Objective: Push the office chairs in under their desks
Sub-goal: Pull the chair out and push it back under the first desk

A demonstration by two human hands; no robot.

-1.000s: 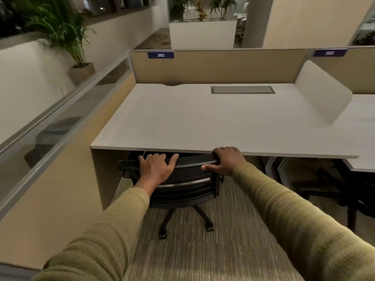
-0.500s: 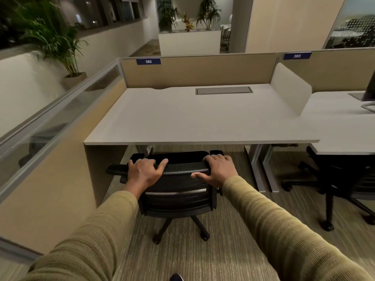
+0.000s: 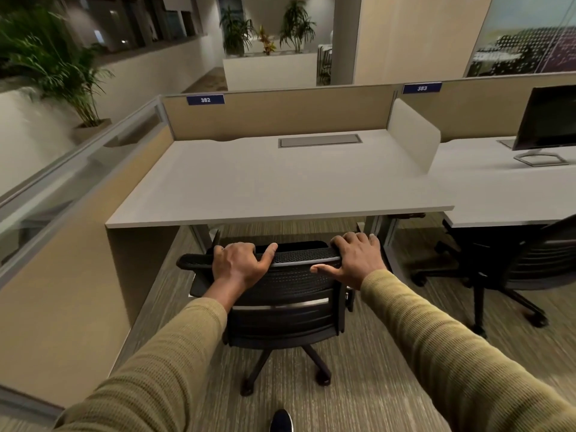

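The black mesh-backed office chair [image 3: 290,294] now sits further out from the pale grey rectangular desk [image 3: 280,182]; left hand [image 3: 240,266] and right hand [image 3: 355,260] still grip its top rail, fingers curled over; a second black chair [image 3: 511,266] stands near on the right.

Background stuff: a dark monitor [image 3: 546,117] on a hexagon stand off to the right, with a rounded white divider [image 3: 413,134] standing just left of it. Tan partition [image 3: 277,115] runs along the back, with blue tags reading 382 [image 3: 205,99] and 383 [image 3: 422,88] on top. Glass panel [image 3: 71,179] along the left side, a potted palm [image 3: 62,70] behind it. Further back there's a white planter [image 3: 269,70] with several plants. Striped carpet [image 3: 367,385] underfoot, and a dark shoe [image 3: 281,420] tip at the bottom edge.
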